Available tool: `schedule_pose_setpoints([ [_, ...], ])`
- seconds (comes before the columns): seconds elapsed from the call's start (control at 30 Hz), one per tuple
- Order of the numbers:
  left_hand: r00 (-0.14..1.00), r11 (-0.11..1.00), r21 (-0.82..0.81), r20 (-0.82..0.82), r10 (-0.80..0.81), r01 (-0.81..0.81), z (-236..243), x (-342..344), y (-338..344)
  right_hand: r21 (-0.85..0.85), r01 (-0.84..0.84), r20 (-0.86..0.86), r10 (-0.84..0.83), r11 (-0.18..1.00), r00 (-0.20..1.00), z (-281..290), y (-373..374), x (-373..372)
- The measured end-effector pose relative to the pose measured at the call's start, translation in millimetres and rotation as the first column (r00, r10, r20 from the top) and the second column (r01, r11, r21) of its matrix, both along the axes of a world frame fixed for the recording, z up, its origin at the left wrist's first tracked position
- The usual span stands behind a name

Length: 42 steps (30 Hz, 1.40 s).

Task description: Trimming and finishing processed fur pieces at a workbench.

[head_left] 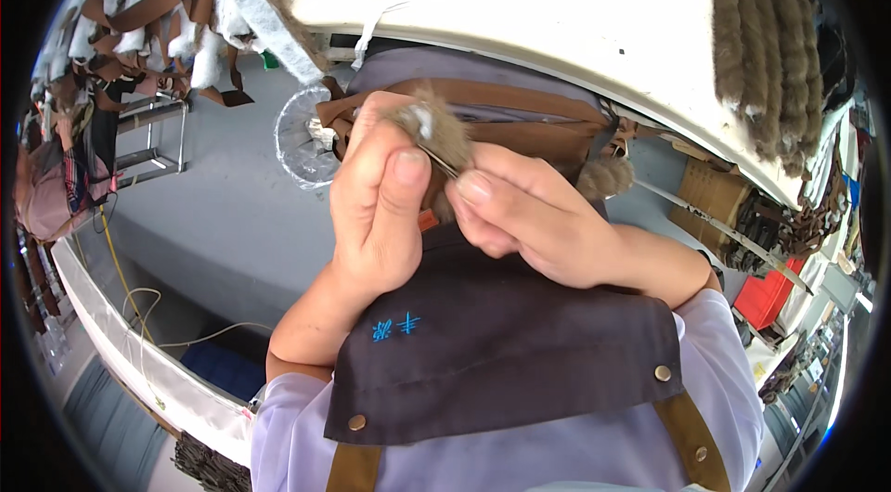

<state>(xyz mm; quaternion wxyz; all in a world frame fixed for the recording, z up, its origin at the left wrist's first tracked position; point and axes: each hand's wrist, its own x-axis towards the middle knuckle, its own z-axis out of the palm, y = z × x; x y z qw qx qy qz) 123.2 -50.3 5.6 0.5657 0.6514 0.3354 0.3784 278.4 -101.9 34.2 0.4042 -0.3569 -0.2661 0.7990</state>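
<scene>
In front of my chest, both hands work on a brown-grey fur piece (445, 135) with a pale patch near its top. My left hand (376, 200) is closed round its left side, thumb upward. With thumb and forefinger, my right hand (543, 218) pinches its lower right edge. A thin dark line runs between the two grips; I cannot tell whether it is the fur's edge or a slim tool. Beyond the hands, brown fabric strips (529, 102) lie across my lap. Another fur tuft (605, 178) sits to the right of my right hand.
A white table (575, 0) stretches ahead, with long fur strips (766, 56) hanging over its right end. Pale-backed strips (190, 0) hang at the far left, near a metal stool (153, 158). Clear plastic (302, 144) is left of my hands. A red bin (770, 297) stands right.
</scene>
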Motion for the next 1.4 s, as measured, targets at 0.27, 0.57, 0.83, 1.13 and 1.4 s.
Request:
schedule_pose_setpoints([
  [0.27,0.999,0.972,-0.235,0.051,0.018,-0.006,-19,0,-2,-0.032,0.064,-0.038,-0.065,0.997,0.997,-31,2,-4],
  [0.57,0.971,0.983,-0.121,0.21,-0.113,0.14,-5,3,1,0.524,0.065,0.384,-0.303,0.849,0.872,-27,20,19],
  [0.83,0.64,0.859,-0.489,0.712,0.29,0.154,2,-46,49,0.149,0.451,0.119,-0.469,0.88,0.875,-14,8,52],
  [1.13,0.951,0.919,-0.255,0.016,-0.308,0.301,-21,36,-6,0.426,0.344,0.204,-0.46,0.837,0.864,-35,37,25],
  [1.4,0.987,0.928,-0.337,0.066,-0.144,0.158,-15,50,4,0.557,-0.165,0.78,-0.581,0.814,-0.232,-42,110,162],
])
